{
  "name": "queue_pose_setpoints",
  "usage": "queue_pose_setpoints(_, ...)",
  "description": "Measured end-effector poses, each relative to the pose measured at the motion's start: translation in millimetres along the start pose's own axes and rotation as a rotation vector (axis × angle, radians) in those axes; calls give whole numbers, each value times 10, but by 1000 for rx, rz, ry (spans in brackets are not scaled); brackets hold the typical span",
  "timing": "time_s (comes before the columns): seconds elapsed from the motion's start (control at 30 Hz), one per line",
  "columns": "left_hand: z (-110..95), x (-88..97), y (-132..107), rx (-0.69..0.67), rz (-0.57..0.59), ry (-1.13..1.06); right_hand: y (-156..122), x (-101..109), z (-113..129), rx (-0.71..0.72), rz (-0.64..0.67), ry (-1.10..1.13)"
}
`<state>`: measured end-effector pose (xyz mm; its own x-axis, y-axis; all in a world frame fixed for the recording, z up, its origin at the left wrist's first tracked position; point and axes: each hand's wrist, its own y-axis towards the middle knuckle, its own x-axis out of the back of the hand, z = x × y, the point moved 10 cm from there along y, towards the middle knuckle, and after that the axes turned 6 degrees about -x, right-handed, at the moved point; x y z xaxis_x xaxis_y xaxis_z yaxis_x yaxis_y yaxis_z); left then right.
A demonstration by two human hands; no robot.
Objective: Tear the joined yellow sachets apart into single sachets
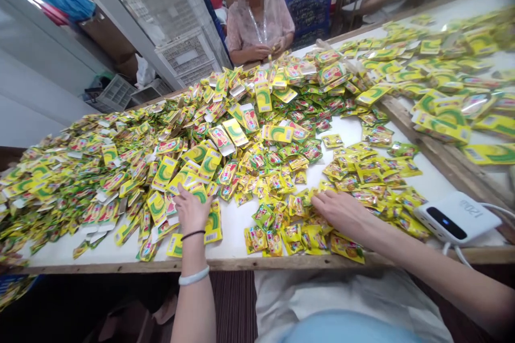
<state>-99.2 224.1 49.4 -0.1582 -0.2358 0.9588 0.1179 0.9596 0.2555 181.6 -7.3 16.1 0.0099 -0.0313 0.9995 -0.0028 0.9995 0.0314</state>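
The room is a workroom with pale walls, and a long white bench with a wooden edge (120,267) fills most of the view. On its left and middle part lies a wide heap of flat yellow-and-green cardboard cartons (163,171), mixed with small green packets. Across the bench sits another person in a pink top (257,16), and behind this person stand blue plastic crates (308,8). On the right, a raised wooden bar (426,150) divides the bench. Between the bar and the heap lie many small shiny yellow packets (372,171).

The left hand (193,209) is over the cartons at the near side of the heap, its fingers spread. The right hand (333,209) reaches among the yellow packets; its fingers are close together, but I cannot tell whether they pinch one. Near the right forearm is a white power bank (456,218) with cables. The left wrist carries a pale bracelet (194,276) and a thin black band (193,235).
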Motion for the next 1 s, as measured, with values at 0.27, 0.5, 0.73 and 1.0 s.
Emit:
queue_pose_setpoints(0.27, -680, 37, -601, -41, 204, -853, 32, 261, -350, -146, -102, 876)
queue_pose_setpoints(0.5, -2104, -157, -1589, -214, 928, -1474, 211, 984, -154, -64, -418, 1373)
queue_pose_setpoints(0.73, -2152, -105, -1629, -334, 894, -1320, 162, 1097, 65, 106, -288, 808)
queue_pose_setpoints(1.0, -2211, -141, -1657, -470, 873, -1242, 151, 784, 28, 208, 166, 943)
